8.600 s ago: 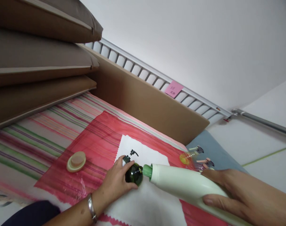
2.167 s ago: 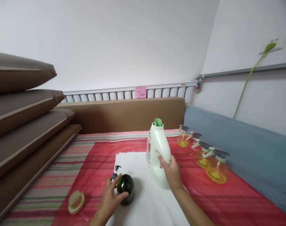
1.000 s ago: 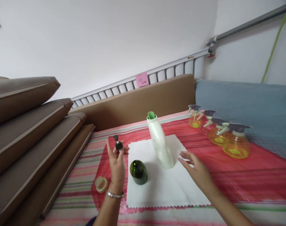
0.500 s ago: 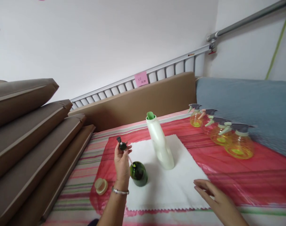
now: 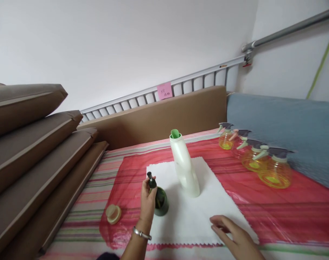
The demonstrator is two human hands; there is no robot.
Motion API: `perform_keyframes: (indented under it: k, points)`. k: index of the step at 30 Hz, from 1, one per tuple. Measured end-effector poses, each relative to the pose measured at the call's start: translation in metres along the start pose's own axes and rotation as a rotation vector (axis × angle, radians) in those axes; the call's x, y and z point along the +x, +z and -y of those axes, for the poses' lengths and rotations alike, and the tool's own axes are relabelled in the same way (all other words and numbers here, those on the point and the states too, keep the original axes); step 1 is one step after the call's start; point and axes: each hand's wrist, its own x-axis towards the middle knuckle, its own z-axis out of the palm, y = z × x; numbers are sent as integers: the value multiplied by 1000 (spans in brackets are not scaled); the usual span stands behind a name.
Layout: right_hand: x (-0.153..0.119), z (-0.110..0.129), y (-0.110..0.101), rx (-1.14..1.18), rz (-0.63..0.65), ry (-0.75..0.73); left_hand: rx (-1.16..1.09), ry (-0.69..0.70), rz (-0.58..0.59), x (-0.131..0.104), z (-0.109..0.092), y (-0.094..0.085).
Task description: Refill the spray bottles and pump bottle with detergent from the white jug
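My left hand (image 5: 147,202) is closed around a dark pump head (image 5: 152,180), its nozzle upward. Partly behind that hand stands an opened dark green bottle (image 5: 163,207) on a white cloth (image 5: 197,227); the pump's lower end is hard to make out against it. A tall white plastic bottle (image 5: 184,168) with a green spout stands close by on the same cloth. To the right, my right hand (image 5: 233,236) hovers over the cloth, fingers loosely stretched and thumb apart, holding nothing. A pale round cap (image 5: 113,214) lies left of my left forearm.
Several spray bottles (image 5: 275,175) with grey trigger heads line the right side, on red plastic film (image 5: 224,196). Stacked brown cushions (image 5: 39,151) rise at the left. A brown panel (image 5: 153,121) runs along the back, and a blue-grey cushion (image 5: 283,115) stands at right.
My left hand has brought the pump head right and down, over the green bottle's mouth; its pale tube showed before. My right hand has moved left, nearer the bottles. The camera view has shifted slightly.
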Motion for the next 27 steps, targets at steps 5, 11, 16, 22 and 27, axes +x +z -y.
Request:
perform_keyframes:
  k: [5, 11, 16, 22, 27]
  points:
    - [16, 47, 21, 0, 140, -88, 110, -18, 65, -12, 9, -11]
    - [58, 90, 59, 14, 213, -185, 171, -29, 75, -16, 23, -23]
    - [95, 115, 94, -28, 293, -239, 205, -43, 84, -17, 43, -24]
    - [114, 123, 116, -153, 409, -278, 212, -27, 76, -22, 49, -23]
    - [113, 121, 119, -206, 402, -292, 225, -33, 56, -22, 51, -22]
